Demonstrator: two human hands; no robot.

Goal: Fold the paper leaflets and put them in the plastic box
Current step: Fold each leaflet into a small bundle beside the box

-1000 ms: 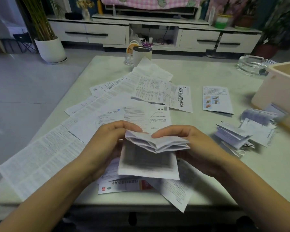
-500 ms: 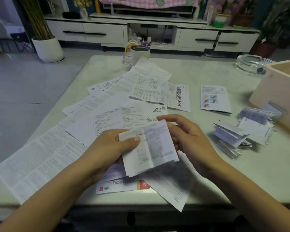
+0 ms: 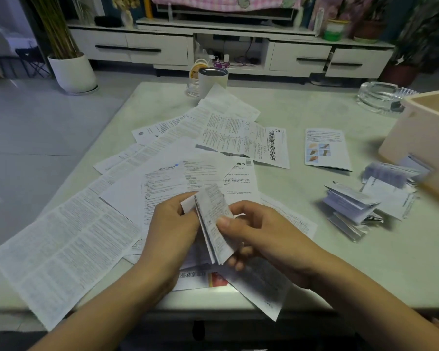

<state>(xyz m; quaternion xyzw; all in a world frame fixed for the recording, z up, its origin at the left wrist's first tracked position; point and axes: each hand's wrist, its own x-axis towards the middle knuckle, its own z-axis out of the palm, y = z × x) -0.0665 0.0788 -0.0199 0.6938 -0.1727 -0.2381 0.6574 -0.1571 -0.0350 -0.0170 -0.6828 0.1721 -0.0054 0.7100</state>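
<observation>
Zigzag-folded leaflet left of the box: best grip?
Probably pinch the zigzag leaflet across its pleats from above, near the middle. The pleats stand fanned off the table, so squeezing both outer faces should close them.

The room was dim and bluish-grey, brightest on the floor (image 3: 36, 138) at nine o'clock. Shadows were soft, darkest under my right hand (image 3: 266, 234) and the leaflet (image 3: 213, 219) it held. At three o'clock the folded leaflets (image 3: 350, 206) and plastic box (image 3: 420, 143) were smeared with blur. The wide lens bowed lines near the edges.
</observation>
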